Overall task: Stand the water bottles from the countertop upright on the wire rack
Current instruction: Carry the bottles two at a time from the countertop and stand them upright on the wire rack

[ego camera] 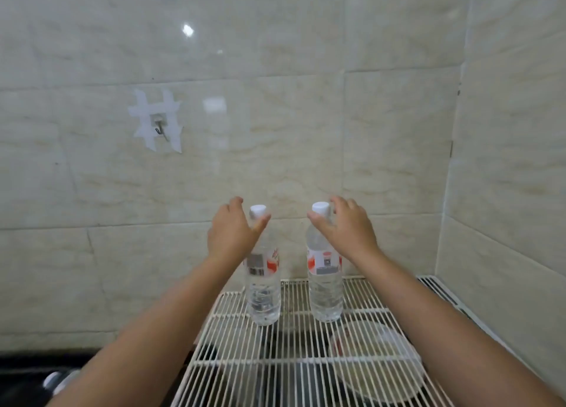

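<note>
Two clear water bottles with white caps and red-and-white labels stand upright side by side near the back of the white wire rack (306,373). My left hand (231,232) is at the neck of the left bottle (264,296). Its thumb rests on the neck and its fingers are spread a little off the cap. My right hand (346,229) pinches the neck of the right bottle (325,296) just under the cap, between thumb and fingers. On the dark countertop at the lower left lies another bottle (58,379), of which only the cap end shows.
The tiled wall (275,115) is close behind the bottles, and a side wall (505,192) borders the rack on the right. A pale plate (376,360) and dark items lie under the rack. A hook (159,127) is taped to the wall.
</note>
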The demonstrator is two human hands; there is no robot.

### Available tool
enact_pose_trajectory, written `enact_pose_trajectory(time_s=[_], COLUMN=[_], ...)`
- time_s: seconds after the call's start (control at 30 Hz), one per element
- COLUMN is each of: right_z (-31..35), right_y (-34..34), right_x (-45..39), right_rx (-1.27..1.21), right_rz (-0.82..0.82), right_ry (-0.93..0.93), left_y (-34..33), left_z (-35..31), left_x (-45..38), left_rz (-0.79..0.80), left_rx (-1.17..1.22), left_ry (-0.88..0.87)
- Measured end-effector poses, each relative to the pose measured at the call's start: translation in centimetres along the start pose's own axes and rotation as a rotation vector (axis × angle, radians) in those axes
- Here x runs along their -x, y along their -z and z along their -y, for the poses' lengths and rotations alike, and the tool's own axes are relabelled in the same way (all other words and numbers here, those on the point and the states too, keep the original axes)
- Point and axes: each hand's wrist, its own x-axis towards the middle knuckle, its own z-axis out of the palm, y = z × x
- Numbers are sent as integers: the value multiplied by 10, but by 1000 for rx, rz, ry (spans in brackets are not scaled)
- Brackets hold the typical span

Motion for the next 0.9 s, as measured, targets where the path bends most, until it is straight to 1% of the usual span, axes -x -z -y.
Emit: enact_pose_trajectory(time_s=[0.13, 0.23, 0.3, 0.37, 0.47, 0.53, 0.63, 0.73, 0.8, 0.9], right_z=[28, 38, 41, 41, 34, 27, 20, 20, 22, 25], right_y=[11, 12, 11, 10, 16, 22, 23, 13, 6, 0], right_x=[-23, -29, -31, -31, -32, -34, -38, -41, -40, -39], right_rx=[297, 414, 398, 363, 282, 175, 58, 105, 110, 42], right_rz=[123, 132, 136, 147, 247, 330, 384, 381, 330, 252], right_ry=[8, -9, -38, -27, 68, 124, 124, 129, 127, 89], left_y=[9, 7, 7, 7, 9, 11, 11, 9, 7, 5], left_z=[-21, -25, -25, -22, -13, -7, -2, -7, -11, -13], left_x=[-17, -19, -19, -20, -23, -25, -29, -31, -31, -31], left_rz=[163, 170, 154, 153, 186, 235, 293, 280, 262, 232], left_rx=[-125, -195, -187, -163, -90, -57, -74, -141, -106, -42], left_ry=[6, 9, 7, -15, -52, -103, -162, -174, -126, -86])
